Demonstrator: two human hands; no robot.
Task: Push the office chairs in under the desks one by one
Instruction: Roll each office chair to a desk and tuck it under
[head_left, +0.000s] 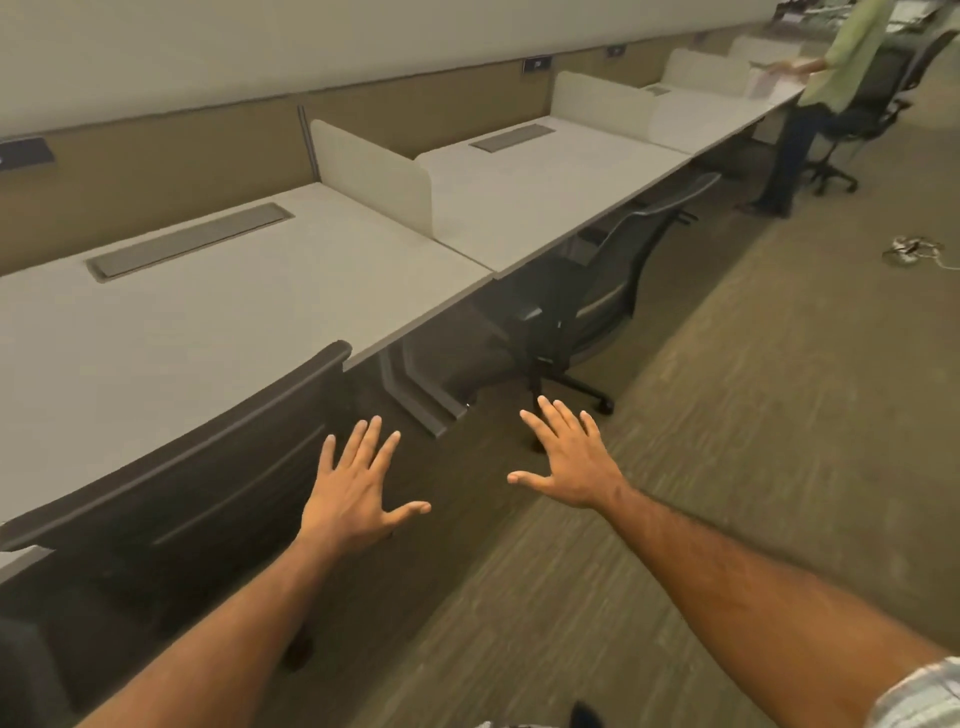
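A dark mesh-backed office chair (171, 499) stands at the lower left, its backrest close against the edge of the nearest grey desk (218, 312). My left hand (353, 493) hovers open with fingers spread just right of that backrest, holding nothing. My right hand (569, 462) is also open with fingers spread, over the carpet, holding nothing. A second black office chair (608, 291) sits partly tucked under the following desk (545, 197), its wheeled base sticking out onto the carpet.
A long row of desks with cream dividers (374, 171) runs along the wall. At the far right a person (821, 104) stands by a desk beside another black chair (872, 104). A cable coil (909, 252) lies on the carpet. Open carpet stretches to the right.
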